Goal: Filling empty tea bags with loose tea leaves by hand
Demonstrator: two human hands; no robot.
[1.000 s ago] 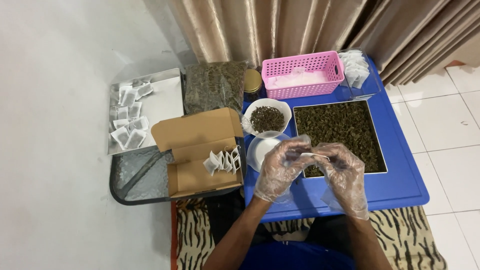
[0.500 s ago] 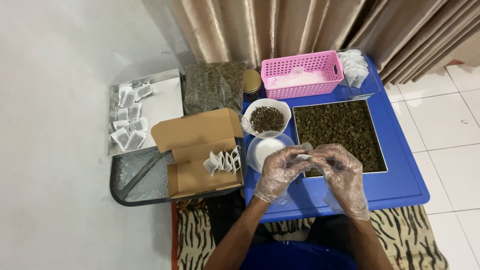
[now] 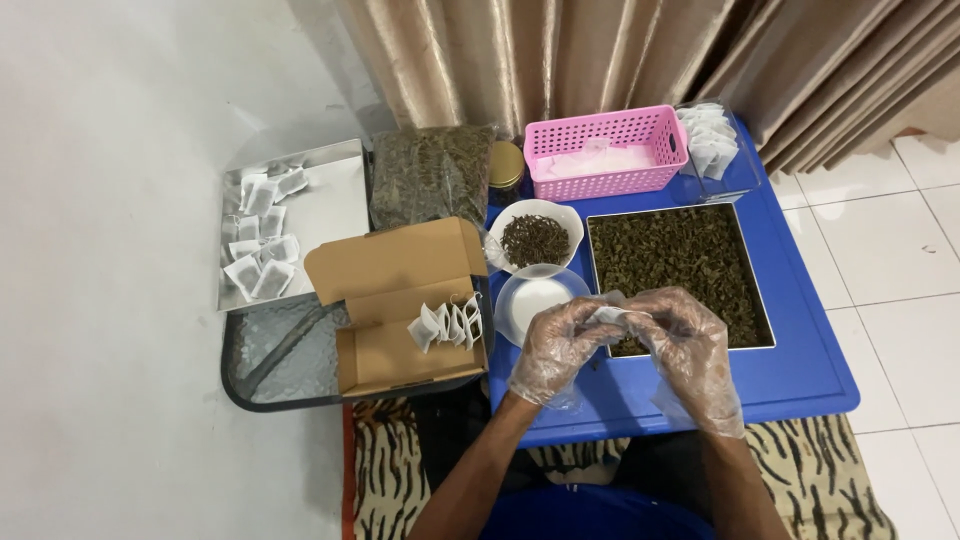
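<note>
Left hand [image 3: 562,350]: gloved in clear plastic, fingers pinched on the left edge of the small white tea bag [image 3: 607,314].
Right hand [image 3: 687,345]: gloved likewise, fingers closed on the right edge of the same bag.
Tea bag location: held between both hands, above the front edge of the blue table [image 3: 800,370], just in front of the steel tray of dried leaves [image 3: 680,265].
Handling estimate: very light, thin, soft and limp; likely tears or spills if pulled hard; gloves may slip on the paper.
Grip point: top corners or side edges, not the filled middle.
Near items: empty white bowl [image 3: 535,300] just left of the hands; white bowl of dark leaves [image 3: 535,240] behind it.
Rear of table: pink basket [image 3: 608,152] with white bags inside; clear container of bags [image 3: 715,145] beside it.
Left of table: open cardboard box [image 3: 400,305] holding a row of upright bags [image 3: 447,324]; sits on a dark tray [image 3: 270,360].
Far left: steel tray with finished bags [image 3: 262,235]; plastic bag of dried leaves [image 3: 432,180] next to it.
Contents of held bag: not discernible.
</note>
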